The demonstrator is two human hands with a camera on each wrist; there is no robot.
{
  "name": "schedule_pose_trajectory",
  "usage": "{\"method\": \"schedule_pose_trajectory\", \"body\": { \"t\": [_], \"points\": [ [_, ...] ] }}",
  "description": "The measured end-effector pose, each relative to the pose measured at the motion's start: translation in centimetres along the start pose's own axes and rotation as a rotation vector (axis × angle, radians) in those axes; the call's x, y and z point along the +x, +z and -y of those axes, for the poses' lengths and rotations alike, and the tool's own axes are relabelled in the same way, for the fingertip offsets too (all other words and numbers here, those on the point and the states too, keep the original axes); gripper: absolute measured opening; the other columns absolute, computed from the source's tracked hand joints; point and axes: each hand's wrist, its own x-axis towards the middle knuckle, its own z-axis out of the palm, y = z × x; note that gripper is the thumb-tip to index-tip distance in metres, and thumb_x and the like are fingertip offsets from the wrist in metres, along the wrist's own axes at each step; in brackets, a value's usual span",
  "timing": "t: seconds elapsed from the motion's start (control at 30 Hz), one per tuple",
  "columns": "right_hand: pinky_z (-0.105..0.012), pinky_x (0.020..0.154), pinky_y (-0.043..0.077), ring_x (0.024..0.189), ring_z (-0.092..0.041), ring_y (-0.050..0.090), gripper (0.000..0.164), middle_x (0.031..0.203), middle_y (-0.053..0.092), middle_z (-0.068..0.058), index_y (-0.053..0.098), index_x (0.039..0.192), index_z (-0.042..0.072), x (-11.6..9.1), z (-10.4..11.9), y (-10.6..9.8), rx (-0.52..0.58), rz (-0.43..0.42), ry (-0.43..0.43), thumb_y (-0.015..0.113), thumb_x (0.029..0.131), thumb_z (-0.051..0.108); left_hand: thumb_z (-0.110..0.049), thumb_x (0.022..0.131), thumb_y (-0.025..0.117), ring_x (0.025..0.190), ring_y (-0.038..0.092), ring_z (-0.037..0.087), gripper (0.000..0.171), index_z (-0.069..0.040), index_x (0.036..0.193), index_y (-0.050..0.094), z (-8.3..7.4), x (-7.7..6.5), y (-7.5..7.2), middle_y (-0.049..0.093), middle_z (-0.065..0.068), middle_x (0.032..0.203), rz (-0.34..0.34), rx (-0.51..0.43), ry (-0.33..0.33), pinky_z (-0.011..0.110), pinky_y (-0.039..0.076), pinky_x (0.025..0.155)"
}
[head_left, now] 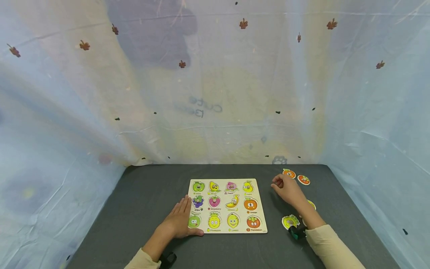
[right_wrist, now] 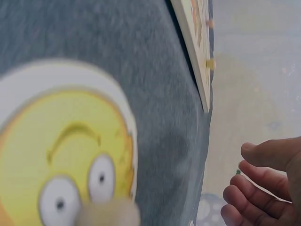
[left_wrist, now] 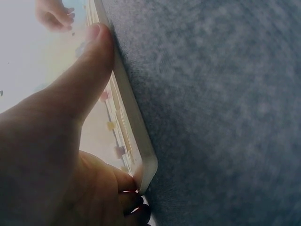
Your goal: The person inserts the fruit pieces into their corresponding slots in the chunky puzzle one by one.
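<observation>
A wooden fruit puzzle board (head_left: 240,213) lies on the dark table, with rows of fruit pictures, some bearing small knobs. My left hand (head_left: 180,218) rests against it at the front left corner, fingers straight along the left side and thumb (left_wrist: 101,47) along the front edge. To the right of the board my right hand (head_left: 287,189) hovers with loosely bent fingers, nothing visible between them. Just beyond it lie an orange piece (head_left: 289,173) and a persimmon piece (head_left: 304,180). A pineapple piece (head_left: 289,222) lies near the right wrist; a yellow piece (head_left: 312,204) is partly behind the forearm.
A dark cloth-like surface (head_left: 144,198) covers the table. Pale patterned curtains (head_left: 215,93) enclose the back and both sides. In the right wrist view, a yellow fruit piece (right_wrist: 70,141) with a face and a blurred knob is close to the camera.
</observation>
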Motion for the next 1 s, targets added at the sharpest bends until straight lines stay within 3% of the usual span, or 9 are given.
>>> {"method": "schedule_pose_trajectory", "body": {
  "t": [0.23,0.6,1.0],
  "points": [
    [-0.051,0.08,0.059,0.09,-0.032,0.068,0.014,0.1,0.068,-0.017,0.07,0.108,-0.004,0.1,-1.0,-0.9,0.006,-0.005,0.027,0.076,0.099,0.005,-0.069,0.078,0.087,0.163,0.018,0.043,0.136,0.007,0.168,0.018,0.1,0.1,0.1,0.013,0.027,0.177,0.002,-0.003,-0.004,0.056,0.02,0.132],
    [-0.061,0.089,0.054,0.104,-0.046,0.063,0.032,0.114,0.062,-0.031,0.065,0.124,-0.013,0.7,-3.2,-2.3,-0.038,-0.068,0.038,0.074,0.101,0.006,-0.071,0.079,0.085,0.163,0.017,0.044,0.136,0.008,0.168,0.018,0.3,0.3,0.3,0.013,0.027,0.177,-0.001,-0.009,0.016,0.057,0.019,0.132],
    [-0.061,0.089,0.055,0.107,-0.048,0.063,0.031,0.114,0.06,-0.03,0.065,0.125,-0.012,2.1,-6.3,-2.2,-0.061,-0.063,0.103,0.072,0.101,0.006,-0.07,0.079,0.086,0.164,0.016,0.043,0.137,0.007,0.168,0.017,0.0,0.2,-0.1,0.012,0.027,0.177,0.022,-0.009,0.0,0.057,0.017,0.133]
  ]
}}
